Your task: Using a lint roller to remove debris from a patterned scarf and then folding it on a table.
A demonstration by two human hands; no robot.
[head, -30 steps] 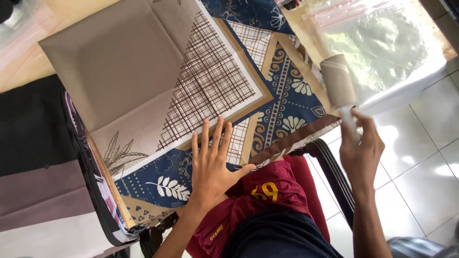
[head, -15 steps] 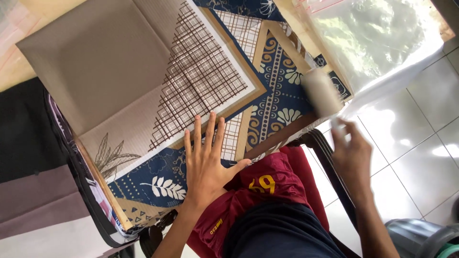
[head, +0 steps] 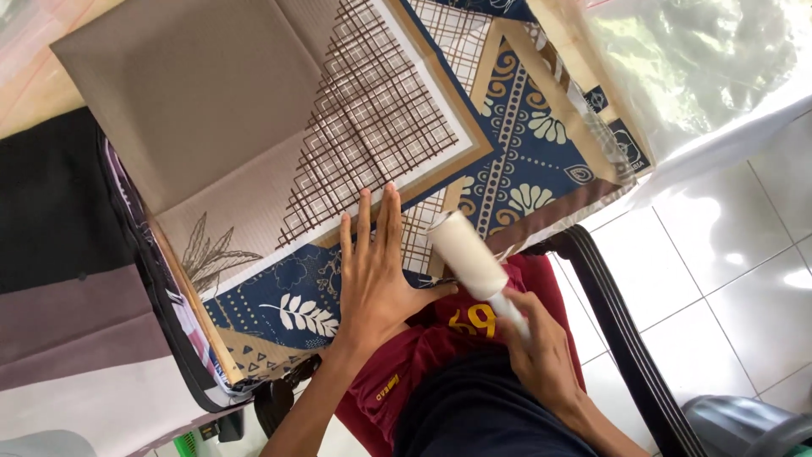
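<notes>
A stack of folded patterned cloths lies on the table: a plain taupe cloth (head: 194,93) on top, a brown-checked cloth (head: 372,127) under it, and a blue cloth with white leaf motifs (head: 288,305) beneath. My left hand (head: 376,271) rests flat, fingers apart, on the checked and blue cloths near the table's front edge. My right hand (head: 541,351) grips the white handle of a lint roller (head: 465,254), whose white roll lies just right of my left thumb, over the cloth's edge.
Dark and mauve fabrics (head: 59,271) are stacked at the left. A clear plastic sheet (head: 710,68) covers the table's upper right. A black chair frame (head: 609,313) runs beside my lap. White floor tiles (head: 727,254) lie at the right.
My right hand has brought the lint roller down and left, from beyond the table's right corner to beside my left hand. My left hand has stayed flat on the cloth.
</notes>
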